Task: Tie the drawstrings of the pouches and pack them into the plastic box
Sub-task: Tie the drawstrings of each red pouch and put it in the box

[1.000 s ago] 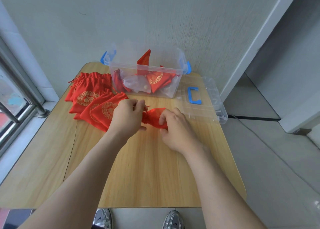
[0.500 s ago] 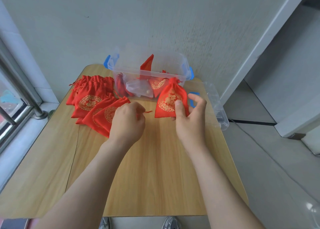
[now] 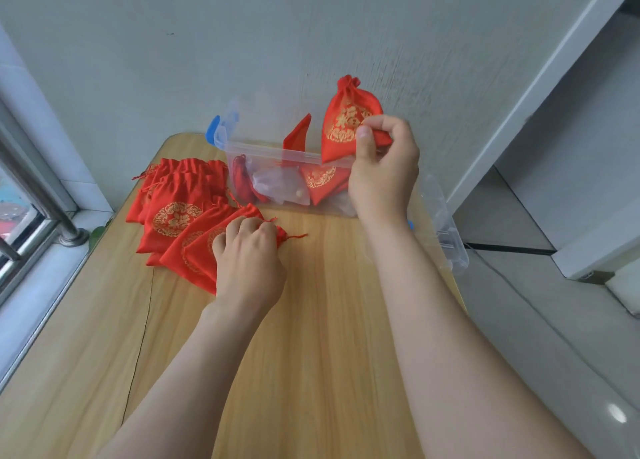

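- Tied pouch (image 3: 348, 122): red with gold print, neck cinched, held upright in the air above the near right rim of the plastic box (image 3: 277, 153).
- Right hand (image 3: 382, 171): fingers closed on the pouch's lower right corner.
- Plastic box: clear, blue latches, lid off, red pouches inside.
- Left hand (image 3: 249, 261): curled shut on the top pouch of the untied pile (image 3: 180, 212), left of the box on the bench (image 3: 311, 354).
- Clear lid (image 3: 446, 230): right of the box.
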`<state>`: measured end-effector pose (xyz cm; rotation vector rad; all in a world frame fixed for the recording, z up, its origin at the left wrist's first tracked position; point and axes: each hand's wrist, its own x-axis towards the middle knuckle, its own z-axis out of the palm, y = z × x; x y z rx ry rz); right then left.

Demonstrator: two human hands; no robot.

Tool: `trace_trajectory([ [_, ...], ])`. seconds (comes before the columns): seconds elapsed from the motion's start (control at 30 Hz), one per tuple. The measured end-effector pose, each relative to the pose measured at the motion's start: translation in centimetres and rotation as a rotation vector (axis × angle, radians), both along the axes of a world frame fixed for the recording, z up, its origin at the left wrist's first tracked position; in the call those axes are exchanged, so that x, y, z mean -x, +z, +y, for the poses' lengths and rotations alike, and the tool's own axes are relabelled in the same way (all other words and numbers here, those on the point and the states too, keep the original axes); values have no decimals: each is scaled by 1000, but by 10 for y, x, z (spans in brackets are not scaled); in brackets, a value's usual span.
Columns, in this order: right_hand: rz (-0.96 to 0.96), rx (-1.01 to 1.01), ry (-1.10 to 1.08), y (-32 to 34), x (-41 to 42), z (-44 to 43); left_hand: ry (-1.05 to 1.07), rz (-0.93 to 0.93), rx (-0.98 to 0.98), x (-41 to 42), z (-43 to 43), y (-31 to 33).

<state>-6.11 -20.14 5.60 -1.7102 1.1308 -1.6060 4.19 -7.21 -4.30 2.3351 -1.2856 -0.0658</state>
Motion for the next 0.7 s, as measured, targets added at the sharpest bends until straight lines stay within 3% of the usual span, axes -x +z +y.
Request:
trace_trajectory([
  [0.17, 186, -72, -60, 6, -14, -37, 49, -56, -110, -2, 3, 0],
  [0.3, 645, -98, -232, 4, -15, -45, 59, -74, -184, 0, 2, 0],
  [0.37, 757, -111, -363, 5, -15, -36, 71, -71, -197, 1, 1, 1],
  [0.57, 604, 43, -282, -15, -10, 11, 160, -69, -234, -1, -4, 0],
  [0.7, 542, -82, -160, -35, -5, 46, 200, -90, -160, 3, -3, 2],
])
